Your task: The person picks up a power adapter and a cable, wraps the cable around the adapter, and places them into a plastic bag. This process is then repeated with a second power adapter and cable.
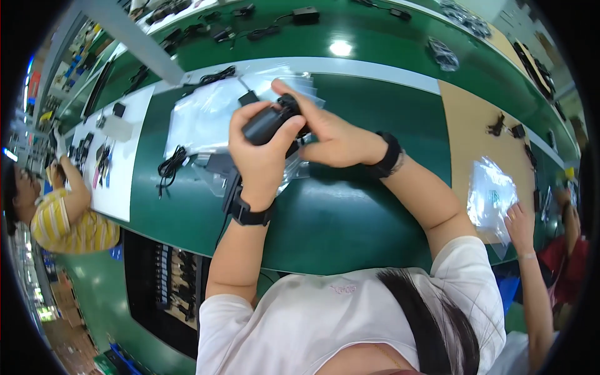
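A black power adapter is gripped in my left hand, thumb and fingers closed round its body. My right hand presses in from the right, its fingers round the adapter's bundled black cable; its fingertips are partly hidden. Both hands are raised over a stack of clear plastic bags on the green table. Just beyond my left hand shows a small black plug-like piece. A loosely coiled black cable lies left of my left hand.
A raised green shelf across the back holds adapters and cables. To the left, a person in yellow stripes works at a white surface. Right, another person's hand touches a clear bag on a brown board.
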A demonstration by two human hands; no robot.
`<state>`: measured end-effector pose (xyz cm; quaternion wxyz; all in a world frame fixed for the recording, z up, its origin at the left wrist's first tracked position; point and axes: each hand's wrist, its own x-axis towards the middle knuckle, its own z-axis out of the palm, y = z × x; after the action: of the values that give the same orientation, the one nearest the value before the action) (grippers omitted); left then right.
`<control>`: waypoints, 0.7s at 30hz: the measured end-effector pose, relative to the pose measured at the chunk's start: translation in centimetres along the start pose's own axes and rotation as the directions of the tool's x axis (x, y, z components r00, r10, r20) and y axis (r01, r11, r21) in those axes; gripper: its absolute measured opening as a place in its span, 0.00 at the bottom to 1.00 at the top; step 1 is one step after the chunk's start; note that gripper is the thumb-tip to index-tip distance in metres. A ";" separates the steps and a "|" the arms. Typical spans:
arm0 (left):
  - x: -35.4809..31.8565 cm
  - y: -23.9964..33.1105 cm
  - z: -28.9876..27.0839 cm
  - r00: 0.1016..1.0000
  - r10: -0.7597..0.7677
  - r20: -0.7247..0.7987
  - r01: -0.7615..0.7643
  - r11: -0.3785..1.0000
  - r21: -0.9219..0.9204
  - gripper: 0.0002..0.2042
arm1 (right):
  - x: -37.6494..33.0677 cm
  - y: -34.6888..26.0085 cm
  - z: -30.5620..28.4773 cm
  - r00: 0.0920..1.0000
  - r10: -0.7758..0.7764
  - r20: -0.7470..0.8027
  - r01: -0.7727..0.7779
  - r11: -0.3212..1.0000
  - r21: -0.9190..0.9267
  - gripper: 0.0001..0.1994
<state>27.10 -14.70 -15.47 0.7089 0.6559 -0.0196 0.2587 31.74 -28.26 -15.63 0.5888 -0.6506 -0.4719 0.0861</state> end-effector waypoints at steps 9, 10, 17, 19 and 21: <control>-1.0 0.8 -0.2 0.991 0.133 0.029 -0.136 0.963 0.234 0.18 | -1.0 -1.2 0.3 0.990 0.057 0.127 -0.072 0.990 0.119 0.49; -0.7 1.0 -0.9 0.994 0.102 0.031 -0.106 0.976 0.189 0.19 | -0.6 -1.2 0.3 0.992 -0.010 0.123 0.000 0.996 0.085 0.48; 0.0 2.6 -2.2 0.897 0.442 -0.028 -0.423 0.874 0.238 0.21 | -0.5 -1.6 -1.6 0.760 0.630 0.160 -0.584 0.553 0.595 0.20; 0.0 2.0 -1.8 0.900 0.411 0.145 -0.435 0.868 0.240 0.21 | -0.6 -0.2 0.2 0.792 0.605 0.080 -0.363 0.361 0.859 0.21; -0.4 1.5 -1.6 0.972 0.194 0.129 -0.184 0.979 -0.085 0.20 | 0.4 -1.3 1.3 0.754 0.649 -0.099 -0.223 0.395 0.891 0.16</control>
<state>25.65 -13.35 -14.47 0.7014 0.6409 -0.1400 0.2787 30.47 -27.27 -14.70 0.8671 -0.3890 -0.0313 0.3097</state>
